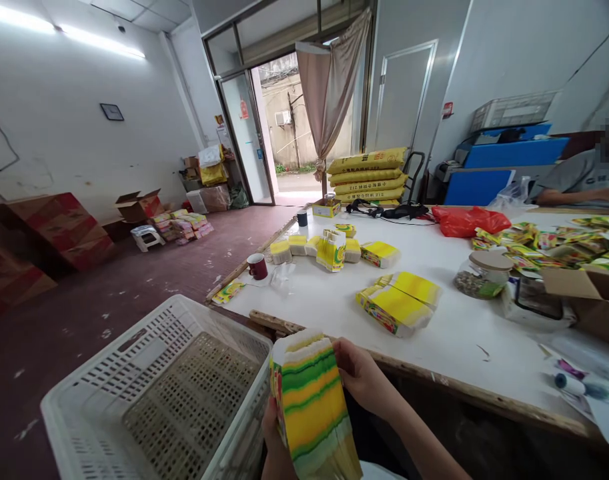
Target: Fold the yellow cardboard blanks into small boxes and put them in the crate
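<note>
Right hand: your right hand (363,379) is curled onto the upper right edge of the stack of packets (311,400), with the thumb side pressed to it. The fingertips are lost behind the stack.
Left hand: only a sliver of your left hand (271,430) shows past the stack's lower left edge. It lies against the stack, but you cannot tell how far its fingers close.
Stack of packets: yellow, green and white, it is held upright in the air just off the near edge of the worktop (324,293). Its bottom is cut off by the frame.
Crate: the white slotted crate (134,340) sits just left of the stack, its near corner out of view.
Worktop: more packet bundles (397,303) lie mid-surface. A red mug (257,266) stands by the left edge and a lidded jar (484,273) is to the right.
Far right corner: a seated person's arm (579,193) rests there, behind a heap of packets too small to read.
</note>
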Demonstrator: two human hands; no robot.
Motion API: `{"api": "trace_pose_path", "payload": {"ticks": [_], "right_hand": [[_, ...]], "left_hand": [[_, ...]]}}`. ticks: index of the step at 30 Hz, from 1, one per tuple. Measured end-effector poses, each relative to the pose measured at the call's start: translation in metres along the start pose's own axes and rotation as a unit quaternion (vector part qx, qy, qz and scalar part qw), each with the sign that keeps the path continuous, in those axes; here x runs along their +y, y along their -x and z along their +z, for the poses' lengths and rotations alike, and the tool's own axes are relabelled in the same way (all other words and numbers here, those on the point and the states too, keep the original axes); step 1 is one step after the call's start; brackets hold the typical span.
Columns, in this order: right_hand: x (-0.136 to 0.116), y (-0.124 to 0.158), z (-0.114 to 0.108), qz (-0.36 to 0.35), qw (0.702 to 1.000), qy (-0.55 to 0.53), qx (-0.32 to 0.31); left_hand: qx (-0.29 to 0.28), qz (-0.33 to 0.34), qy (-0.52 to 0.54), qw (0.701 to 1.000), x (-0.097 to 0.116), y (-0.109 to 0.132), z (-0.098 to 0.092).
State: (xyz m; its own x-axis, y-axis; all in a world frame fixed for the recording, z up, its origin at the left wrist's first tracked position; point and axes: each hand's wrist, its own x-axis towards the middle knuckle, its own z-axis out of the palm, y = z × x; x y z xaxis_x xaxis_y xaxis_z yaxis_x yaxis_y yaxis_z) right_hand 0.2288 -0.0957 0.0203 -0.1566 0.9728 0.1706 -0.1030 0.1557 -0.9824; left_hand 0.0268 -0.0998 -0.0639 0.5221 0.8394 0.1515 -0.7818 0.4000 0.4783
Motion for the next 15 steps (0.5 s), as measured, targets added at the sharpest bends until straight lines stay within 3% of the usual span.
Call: {"api": "trace_pose_path", "payload": {"ticks": [3,8,15], "right_hand": [[-0.003,0.006,-0.006,-0.016,1.000,0.013,-0.005],[-0.012,0.016,-0.009,-0.006,1.000,-0.004,-0.029],[-0.022,0.028,-0.007,0.030,0.997,-0.067,0.008]], "left_hand": [[-0.061,-0.006,0.006,0.998,-0.006,-0.005,0.010],[-0.076,-0.044,-0.004,0.996,0.001,-0.006,0.026],[0.022,-0.083,-0.014,0.996,-0.003,-0.008,0.028]]}}
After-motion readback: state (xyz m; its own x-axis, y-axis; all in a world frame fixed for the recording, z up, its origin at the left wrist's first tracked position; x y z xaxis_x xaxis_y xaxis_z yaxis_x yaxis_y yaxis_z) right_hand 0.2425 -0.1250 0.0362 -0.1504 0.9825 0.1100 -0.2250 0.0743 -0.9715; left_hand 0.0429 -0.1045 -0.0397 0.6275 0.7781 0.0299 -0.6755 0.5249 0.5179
